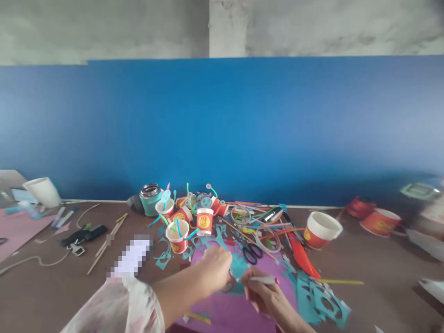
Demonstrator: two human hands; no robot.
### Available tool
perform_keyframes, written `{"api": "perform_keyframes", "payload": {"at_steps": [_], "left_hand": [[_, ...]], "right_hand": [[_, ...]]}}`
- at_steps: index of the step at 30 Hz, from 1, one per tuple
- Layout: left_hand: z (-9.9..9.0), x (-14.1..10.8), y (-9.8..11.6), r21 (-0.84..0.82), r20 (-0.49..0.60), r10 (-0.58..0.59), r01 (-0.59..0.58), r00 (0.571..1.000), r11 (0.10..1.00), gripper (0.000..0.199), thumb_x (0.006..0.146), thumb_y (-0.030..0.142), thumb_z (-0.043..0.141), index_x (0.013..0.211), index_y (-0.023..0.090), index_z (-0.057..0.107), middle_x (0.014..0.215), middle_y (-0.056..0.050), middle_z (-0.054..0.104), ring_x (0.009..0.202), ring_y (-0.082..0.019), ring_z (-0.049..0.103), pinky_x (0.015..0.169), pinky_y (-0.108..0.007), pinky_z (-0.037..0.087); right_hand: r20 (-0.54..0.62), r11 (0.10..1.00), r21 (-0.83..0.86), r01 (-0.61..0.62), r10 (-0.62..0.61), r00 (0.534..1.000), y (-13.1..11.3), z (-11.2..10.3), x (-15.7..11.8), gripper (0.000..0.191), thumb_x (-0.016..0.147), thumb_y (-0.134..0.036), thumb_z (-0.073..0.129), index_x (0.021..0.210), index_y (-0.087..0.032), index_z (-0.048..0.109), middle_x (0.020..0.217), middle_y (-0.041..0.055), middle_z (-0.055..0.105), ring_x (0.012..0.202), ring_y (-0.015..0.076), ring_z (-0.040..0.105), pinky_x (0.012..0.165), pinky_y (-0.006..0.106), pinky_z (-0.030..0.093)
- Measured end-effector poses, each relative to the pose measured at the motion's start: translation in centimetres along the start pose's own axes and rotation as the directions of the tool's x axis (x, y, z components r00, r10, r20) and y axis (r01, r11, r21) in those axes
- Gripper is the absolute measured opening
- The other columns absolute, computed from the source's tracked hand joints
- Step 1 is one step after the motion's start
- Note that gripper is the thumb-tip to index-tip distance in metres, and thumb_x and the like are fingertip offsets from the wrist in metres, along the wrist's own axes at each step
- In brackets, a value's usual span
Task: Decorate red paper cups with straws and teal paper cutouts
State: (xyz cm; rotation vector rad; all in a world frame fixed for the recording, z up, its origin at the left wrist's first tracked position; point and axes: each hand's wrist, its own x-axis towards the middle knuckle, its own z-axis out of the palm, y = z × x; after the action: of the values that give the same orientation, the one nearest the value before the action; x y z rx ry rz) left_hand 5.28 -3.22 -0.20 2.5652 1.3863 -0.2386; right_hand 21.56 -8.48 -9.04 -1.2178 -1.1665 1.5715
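My right hand grips a white marker pen with a red end, its other end pointing left. Beside it, my left hand is closed with the fingers curled down. A small round, ring-like thing shows just under its fingers; whether they grip it is hidden. Both hands are over teal paper lying on a purple sheet. Black-handled scissors rest just beyond the hands.
Several red-and-white paper cups, some with pipe cleaners, stand behind. A bigger paper cup is at right, near a red packet. Teal scraps lie about. A teal flask and wooden sticks are left; a blue partition rises behind.
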Motion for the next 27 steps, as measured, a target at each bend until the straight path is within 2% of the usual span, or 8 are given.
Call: {"api": "perform_keyframes", "payload": {"at_steps": [5, 9, 15, 18, 20, 22, 25, 27], "left_hand": [[3.7, -0.9, -0.1, -0.046, -0.121, -0.076, 0.071, 0.99, 0.996, 0.043, 0.066, 0.01, 0.063, 0.109, 0.01, 0.06, 0.106, -0.017, 0.065, 0.098, -0.031, 0.061, 0.083, -0.039, 0.05], [6.4, -1.8, -0.8, -0.202, -0.22, -0.166, 0.122, 0.961, 0.972, 0.044, 0.071, 0.02, 0.06, 0.114, 0.009, 0.056, 0.106, -0.017, 0.065, 0.099, -0.032, 0.061, 0.084, -0.041, 0.05], [7.3, -4.3, -4.1, -0.31, -0.458, -0.268, 0.131, 0.848, 0.942, 0.05, 0.07, 0.013, 0.057, 0.119, 0.015, 0.049, 0.115, -0.015, 0.063, 0.109, -0.028, 0.059, 0.091, -0.04, 0.047], [7.4, -4.8, -5.0, -0.41, -0.492, -0.299, 0.086, 0.818, 0.908, 0.04, 0.076, 0.021, 0.056, 0.115, 0.017, 0.05, 0.104, -0.011, 0.067, 0.096, -0.024, 0.066, 0.082, -0.034, 0.053], [7.9, -4.9, -5.3, -0.432, -0.513, -0.307, 0.068, 0.802, 0.899, 0.039, 0.077, 0.024, 0.056, 0.115, 0.018, 0.05, 0.104, -0.011, 0.068, 0.095, -0.024, 0.067, 0.079, -0.033, 0.054], [8.7, -4.8, -5.7, -0.397, -0.563, -0.295, 0.06, 0.772, 0.916, 0.042, 0.076, 0.025, 0.055, 0.118, 0.018, 0.049, 0.11, -0.012, 0.066, 0.102, -0.026, 0.064, 0.082, -0.036, 0.054], [10.3, -4.9, -6.9, -0.291, -0.647, -0.248, 0.067, 0.721, 0.954, 0.05, 0.075, 0.025, 0.056, 0.123, 0.016, 0.046, 0.118, -0.016, 0.063, 0.11, -0.029, 0.06, 0.086, -0.04, 0.052], [11.2, -5.2, -7.9, -0.233, -0.676, -0.233, 0.097, 0.699, 0.968, 0.05, 0.075, 0.022, 0.054, 0.125, 0.016, 0.045, 0.119, -0.016, 0.063, 0.109, -0.029, 0.06, 0.085, -0.039, 0.052]], "right_hand": [[-0.006, 0.99, 0.142, -0.007, 0.007, 1.0, 1.6, -1.1, 1.2, 0.035, 0.07, -0.054, 0.061, 0.079, -0.02, 0.055, 0.048, -0.0062, 0.05, 0.035, 0.0046, 0.029, 0.037, 0.02, 0.016], [-0.055, 0.988, 0.152, 0.011, -0.003, 0.998, 1.7, -1.1, 1.3, 0.037, 0.068, -0.055, 0.064, 0.078, -0.02, 0.056, 0.047, -0.0057, 0.049, 0.035, 0.0061, 0.033, 0.036, 0.021, 0.018], [-0.046, 0.986, 0.142, 0.092, -0.087, 0.995, 1.2, -0.8, 0.8, 0.031, 0.077, -0.051, 0.058, 0.084, -0.02, 0.056, 0.054, -0.0056, 0.049, 0.039, 0.0066, 0.033, 0.038, 0.02, 0.021], [-0.047, 0.981, -0.06, 0.183, -0.186, 0.981, 1.1, -0.7, 0.3, 0.028, 0.086, -0.048, 0.048, 0.09, -0.021, 0.056, 0.06, -0.0029, 0.053, 0.045, 0.0099, 0.044, 0.041, 0.02, 0.032], [-0.024, 0.892, -0.283, 0.353, -0.374, 0.927, 0.9, -0.6, -0.2, 0.026, 0.087, -0.042, 0.048, 0.098, -0.022, 0.058, 0.073, 0.0031, 0.062, 0.063, 0.0158, 0.058, 0.057, 0.025, 0.045], [0.133, 0.713, -0.471, 0.519, -0.525, 0.841, 0.6, -0.3, -0.6, 0.028, 0.082, -0.034, 0.053, 0.108, -0.023, 0.058, 0.095, 0.0078, 0.067, 0.087, 0.0216, 0.062, 0.078, 0.03, 0.048], [0.38, 0.469, -0.637, 0.611, -0.498, 0.779, -0.1, 0.0, -1.0, 0.036, 0.074, -0.024, 0.058, 0.111, -0.026, 0.058, 0.105, 0.0064, 0.066, 0.099, 0.0237, 0.061, 0.089, 0.032, 0.045], [0.369, 0.383, -0.735, 0.56, -0.466, 0.804, -0.6, 0.0, -1.0, 0.034, 0.074, -0.018, 0.055, 0.107, -0.025, 0.059, 0.099, 0.0056, 0.068, 0.095, 0.0233, 0.062, 0.086, 0.032, 0.046]]}}
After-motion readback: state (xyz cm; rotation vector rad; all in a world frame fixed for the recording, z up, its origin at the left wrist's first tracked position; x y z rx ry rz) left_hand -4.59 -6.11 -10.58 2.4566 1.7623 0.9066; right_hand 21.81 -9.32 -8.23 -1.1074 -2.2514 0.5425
